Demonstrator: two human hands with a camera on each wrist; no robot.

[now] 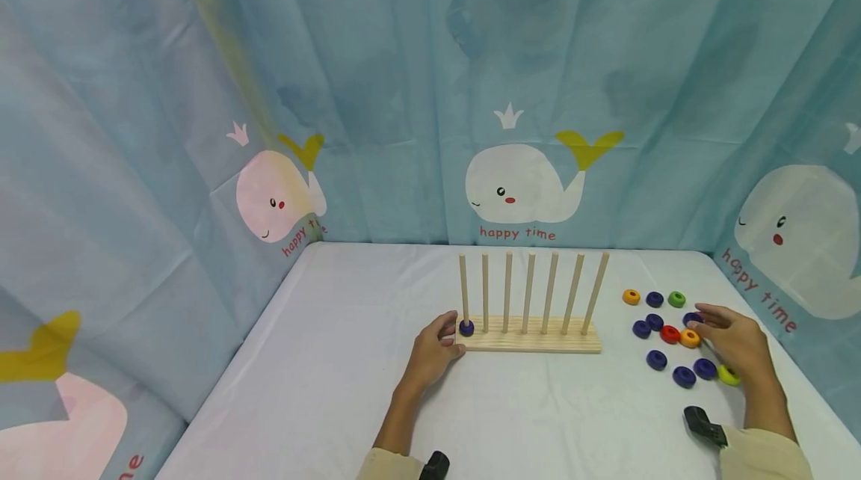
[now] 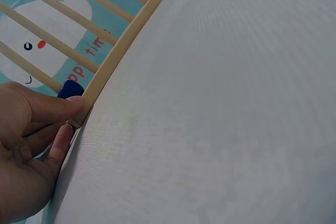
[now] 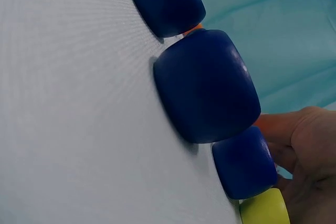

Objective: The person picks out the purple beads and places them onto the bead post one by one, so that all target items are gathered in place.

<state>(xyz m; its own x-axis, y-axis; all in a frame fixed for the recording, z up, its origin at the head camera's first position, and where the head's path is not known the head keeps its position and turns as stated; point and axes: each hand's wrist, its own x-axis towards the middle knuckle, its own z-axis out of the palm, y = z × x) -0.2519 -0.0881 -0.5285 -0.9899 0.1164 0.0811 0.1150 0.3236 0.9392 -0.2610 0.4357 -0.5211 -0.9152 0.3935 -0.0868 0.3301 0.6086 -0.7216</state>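
Observation:
A wooden peg rack (image 1: 531, 344) with a row of several upright pegs stands on the table, and one blue ring (image 1: 466, 328) sits at the foot of its leftmost peg. At the rack's left end my left hand (image 1: 430, 354) grips the base, thumb and fingers on its edge; the left wrist view shows this hand (image 2: 31, 145) close up. On the right, my right hand (image 1: 740, 338) pinches another blue ring (image 1: 692, 319) among the loose rings. In the right wrist view the fingertips of this hand (image 3: 310, 150) are hidden behind nearer blue rings (image 3: 207, 85).
Several loose rings lie right of the rack: orange (image 1: 631, 297), green (image 1: 676, 299), red (image 1: 670, 334), yellow-green (image 1: 729, 375) and blue (image 1: 684, 377). A white cloth (image 1: 323, 360) covers the table. A blue whale-print curtain (image 1: 403, 91) hangs behind and at the sides.

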